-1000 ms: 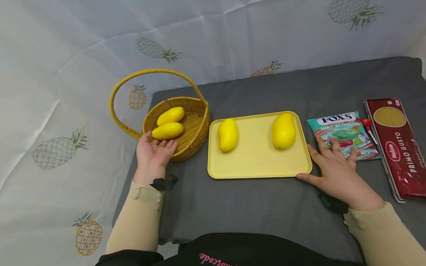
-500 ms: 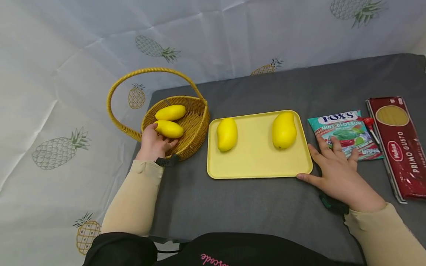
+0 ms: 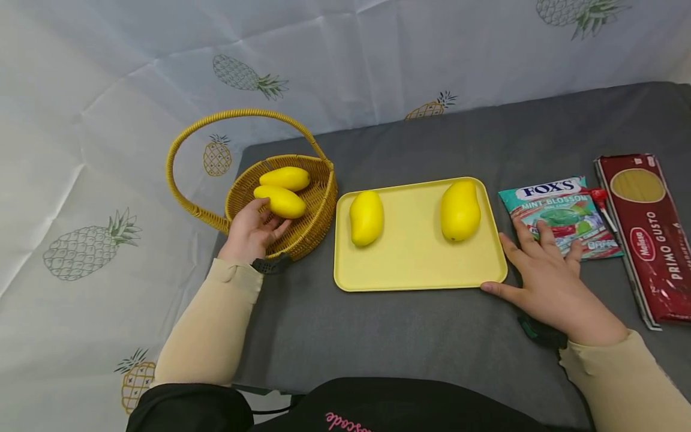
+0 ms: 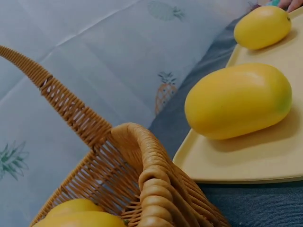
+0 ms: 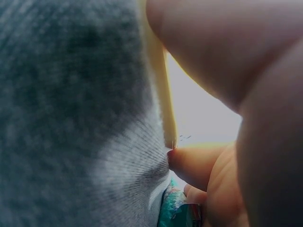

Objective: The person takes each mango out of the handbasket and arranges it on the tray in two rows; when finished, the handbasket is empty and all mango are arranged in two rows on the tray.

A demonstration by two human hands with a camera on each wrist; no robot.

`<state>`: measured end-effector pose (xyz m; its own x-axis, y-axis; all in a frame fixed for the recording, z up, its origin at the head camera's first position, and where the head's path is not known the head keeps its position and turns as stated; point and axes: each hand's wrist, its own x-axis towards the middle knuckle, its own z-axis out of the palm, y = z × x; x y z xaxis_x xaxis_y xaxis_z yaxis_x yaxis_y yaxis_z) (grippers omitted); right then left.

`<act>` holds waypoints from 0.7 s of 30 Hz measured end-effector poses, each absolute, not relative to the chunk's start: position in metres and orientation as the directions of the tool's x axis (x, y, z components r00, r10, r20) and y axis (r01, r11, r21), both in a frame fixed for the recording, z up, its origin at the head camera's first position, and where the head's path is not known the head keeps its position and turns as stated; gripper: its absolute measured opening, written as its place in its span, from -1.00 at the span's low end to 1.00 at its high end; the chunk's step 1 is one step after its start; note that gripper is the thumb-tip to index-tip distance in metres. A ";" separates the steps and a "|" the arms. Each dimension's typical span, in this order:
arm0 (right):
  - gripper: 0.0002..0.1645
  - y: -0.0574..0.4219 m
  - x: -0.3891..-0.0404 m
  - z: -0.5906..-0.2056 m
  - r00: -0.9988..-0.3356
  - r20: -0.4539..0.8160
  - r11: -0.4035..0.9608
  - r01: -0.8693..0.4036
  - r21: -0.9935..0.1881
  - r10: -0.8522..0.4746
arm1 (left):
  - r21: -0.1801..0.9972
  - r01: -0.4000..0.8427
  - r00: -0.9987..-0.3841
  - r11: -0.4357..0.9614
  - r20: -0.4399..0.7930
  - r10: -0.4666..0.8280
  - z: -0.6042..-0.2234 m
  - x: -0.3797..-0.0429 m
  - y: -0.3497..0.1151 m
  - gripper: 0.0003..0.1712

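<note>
My left hand reaches over the near-left rim of a wicker basket. Its thumb lies against the nearer yellow mango, with the fingers below the fruit. A second mango lies right behind it; both peek in at the bottom of the left wrist view. My right hand lies with fingers spread at the near-right corner of a yellow tray, thumb and index finger at its edge. Other fingertips overlap a teal Fox's candy bag. On the tray sit a left mango and a right mango.
The basket's tall handle arches over its left side. A red spaghetti pack lies at the far right, with a small red-topped item between it and the candy bag. A pineapple-print curtain hangs behind the grey-covered table.
My left hand has gone from palm-up at the basket's rim to the nearer mango, thumb on it. Both basket mangoes have shifted right. My right hand stays put.
</note>
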<state>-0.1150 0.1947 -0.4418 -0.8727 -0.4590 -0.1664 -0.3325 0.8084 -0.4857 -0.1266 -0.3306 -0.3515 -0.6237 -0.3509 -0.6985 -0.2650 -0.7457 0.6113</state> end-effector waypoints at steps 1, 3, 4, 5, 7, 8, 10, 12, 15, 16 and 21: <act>0.39 0.195 -0.115 -0.442 -0.873 -0.166 0.808 -0.333 -0.486 -0.459 | 0.621 -0.265 -0.628 -0.738 -0.692 -0.357 -0.351 -0.126 -0.329 -0.29; 0.39 0.195 -0.115 -0.442 -0.873 -0.165 0.808 -0.333 -0.486 -0.459 | 0.640 -0.258 -0.641 -0.724 -0.674 -0.367 -0.350 -0.123 -0.327 -0.29; 0.39 0.195 -0.115 -0.442 -0.873 -0.164 0.808 -0.334 -0.486 -0.460 | 0.654 -0.253 -0.651 -0.713 -0.661 -0.375 -0.350 -0.121 -0.325 -0.29; 0.39 0.195 -0.115 -0.442 -0.873 -0.161 0.807 -0.337 -0.485 -0.461 | 0.674 -0.250 -0.664 -0.696 -0.642 -0.383 -0.349 -0.119 -0.323 -0.30; 0.39 0.195 -0.115 -0.442 -0.872 -0.155 0.805 -0.342 -0.484 -0.464 | 0.721 -0.240 -0.700 -0.650 -0.592 -0.399 -0.349 -0.114 -0.319 -0.34; 0.39 0.195 -0.115 -0.442 -0.872 -0.154 0.805 -0.344 -0.484 -0.465 | 0.746 -0.235 -0.723 -0.623 -0.562 -0.401 -0.348 -0.111 -0.317 -0.37; 0.39 0.194 -0.115 -0.443 -0.872 -0.152 0.805 -0.345 -0.483 -0.466 | 0.800 -0.213 -0.771 -0.561 -0.490 -0.407 -0.348 -0.104 -0.313 -0.41; 0.39 0.194 -0.115 -0.443 -0.872 -0.155 0.805 -0.343 -0.483 -0.465 | 0.846 -0.178 -0.817 -0.502 -0.412 -0.404 -0.349 -0.098 -0.310 -0.42; 0.39 0.194 -0.115 -0.443 -0.872 -0.161 0.807 -0.338 -0.484 -0.462 | 0.891 -0.120 -0.864 -0.438 -0.311 -0.397 -0.349 -0.090 -0.306 -0.41; 0.39 0.194 -0.115 -0.443 -0.872 -0.163 0.808 -0.337 -0.484 -0.461 | 0.903 -0.103 -0.878 -0.416 -0.279 -0.389 -0.349 -0.088 -0.304 -0.41; 0.40 0.194 -0.115 -0.442 -0.872 -0.172 0.812 -0.330 -0.481 -0.457 | 0.952 -0.023 -0.938 -0.306 -0.126 -0.324 -0.347 -0.078 -0.292 -0.43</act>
